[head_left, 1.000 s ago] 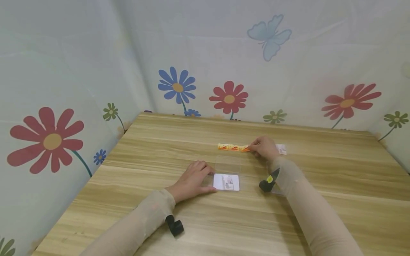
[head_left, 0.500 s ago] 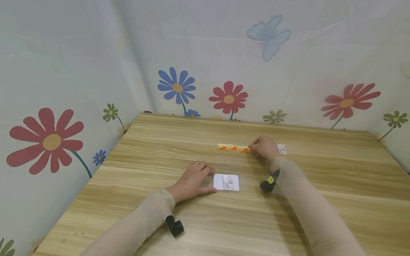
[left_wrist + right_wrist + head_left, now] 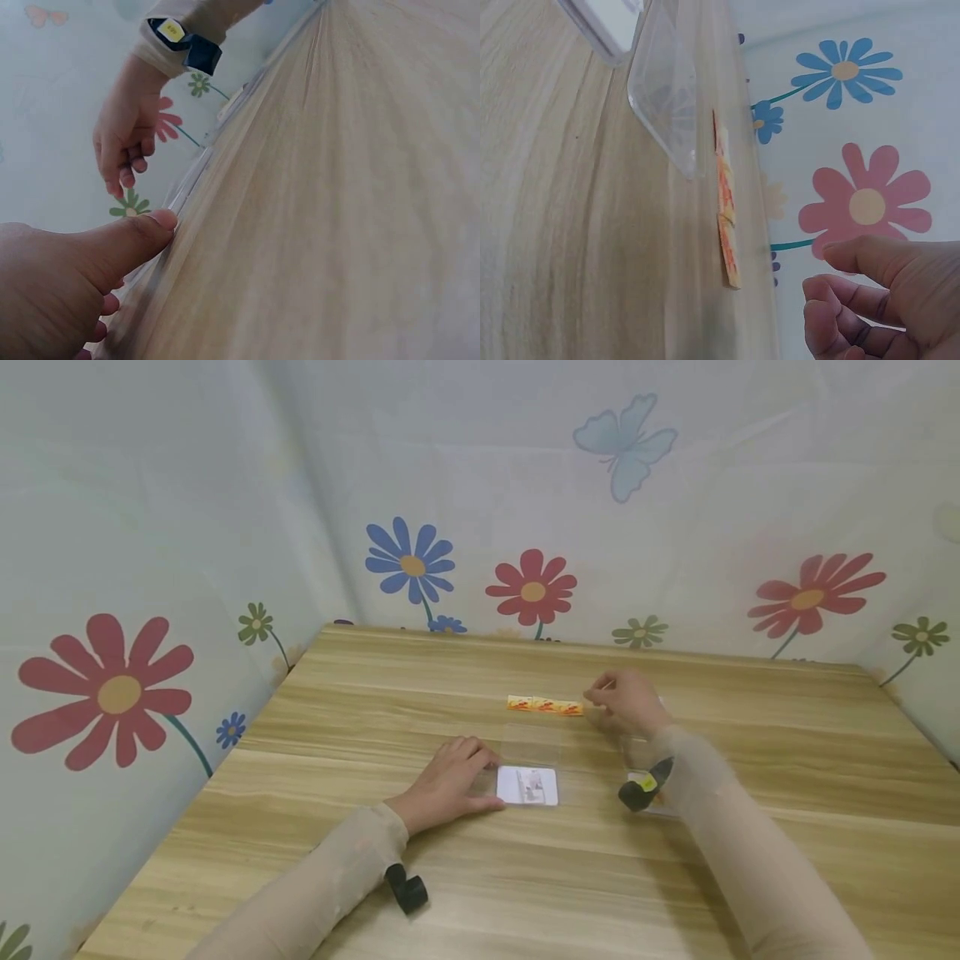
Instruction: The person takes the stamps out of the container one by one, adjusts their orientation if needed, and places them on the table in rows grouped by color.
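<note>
My left hand (image 3: pixel 450 781) holds the left side of a hinged clear plastic case (image 3: pixel 531 745) lying open on the table. Its thumb (image 3: pixel 142 236) touches the case's edge. A white insert (image 3: pixel 510 785) with a small greyish printed picture lies in the near half. Beyond it, a row of small yellow-and-orange printed pieces (image 3: pixel 545 705) lies flat; their exact kind is unclear. Just right of that row my right hand (image 3: pixel 628 702) hovers with loosely bent fingers. In the right wrist view, nothing shows between its thumb (image 3: pixel 855 255) and forefinger.
A second clear case (image 3: pixel 663 810) lies partly hidden under the right wrist. Both wrists wear black straps (image 3: pixel 408 891). The wooden table (image 3: pixel 360 693) ends at a flower-printed cloth wall (image 3: pixel 465 485).
My right hand has come off the right end of the yellow-and-orange row and moved slightly up and right, now covering most of the pale piece beside it. My left hand stays on the case.
</note>
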The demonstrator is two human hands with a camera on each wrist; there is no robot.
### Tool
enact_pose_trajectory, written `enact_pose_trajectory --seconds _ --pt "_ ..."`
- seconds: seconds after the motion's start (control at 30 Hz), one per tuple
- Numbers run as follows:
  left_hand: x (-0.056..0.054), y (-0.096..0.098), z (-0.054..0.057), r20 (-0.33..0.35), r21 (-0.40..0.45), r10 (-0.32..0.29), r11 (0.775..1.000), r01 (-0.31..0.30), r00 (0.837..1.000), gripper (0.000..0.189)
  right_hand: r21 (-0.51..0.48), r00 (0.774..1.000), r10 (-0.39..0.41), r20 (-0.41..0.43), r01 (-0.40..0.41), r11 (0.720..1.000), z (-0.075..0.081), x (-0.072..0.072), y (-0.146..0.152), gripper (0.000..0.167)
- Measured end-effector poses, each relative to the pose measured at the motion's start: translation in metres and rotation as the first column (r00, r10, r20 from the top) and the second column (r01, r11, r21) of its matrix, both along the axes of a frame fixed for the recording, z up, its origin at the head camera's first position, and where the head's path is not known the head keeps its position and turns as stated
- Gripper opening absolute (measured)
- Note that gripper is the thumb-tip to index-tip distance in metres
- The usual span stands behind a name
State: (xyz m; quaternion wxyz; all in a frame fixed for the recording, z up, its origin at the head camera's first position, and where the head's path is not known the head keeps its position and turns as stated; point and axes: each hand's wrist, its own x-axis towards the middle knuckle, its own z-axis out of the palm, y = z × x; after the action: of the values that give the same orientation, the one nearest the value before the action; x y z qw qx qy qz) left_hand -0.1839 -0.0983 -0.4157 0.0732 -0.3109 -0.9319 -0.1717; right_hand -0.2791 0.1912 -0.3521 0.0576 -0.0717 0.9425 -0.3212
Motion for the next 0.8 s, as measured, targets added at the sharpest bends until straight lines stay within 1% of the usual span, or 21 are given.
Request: enact_pose_trajectory --seconds 0.23,0.37,0.53,0.8 --pt "0.002 0.001 0.001 0.019 -0.009 0.018 1.000 -0.018 1.000 0.053 -0.020 0.999 0.016 -0.046 -0.017 1.000 0.010 0.006 0.002 0.028" --pt "0.002 0.002 0.001 0.017 -0.004 0.014 1.000 -0.014 1.000 0.053 -0.047 0.998 0.017 -0.054 -0.020 0.999 0.015 0.011 0.002 0.027" --pt "0.001 0.001 0.000 0.010 0.002 0.011 1.000 -0.011 1.000 0.052 -0.077 0.997 0.027 -0.067 -0.032 0.996 0.020 0.020 0.002 0.026" --pt "0.000 0.001 -0.001 0.013 0.008 0.010 1.000 -0.010 1.000 0.053 -0.100 0.990 0.048 -0.132 -0.062 0.993 0.025 0.033 -0.003 0.024"
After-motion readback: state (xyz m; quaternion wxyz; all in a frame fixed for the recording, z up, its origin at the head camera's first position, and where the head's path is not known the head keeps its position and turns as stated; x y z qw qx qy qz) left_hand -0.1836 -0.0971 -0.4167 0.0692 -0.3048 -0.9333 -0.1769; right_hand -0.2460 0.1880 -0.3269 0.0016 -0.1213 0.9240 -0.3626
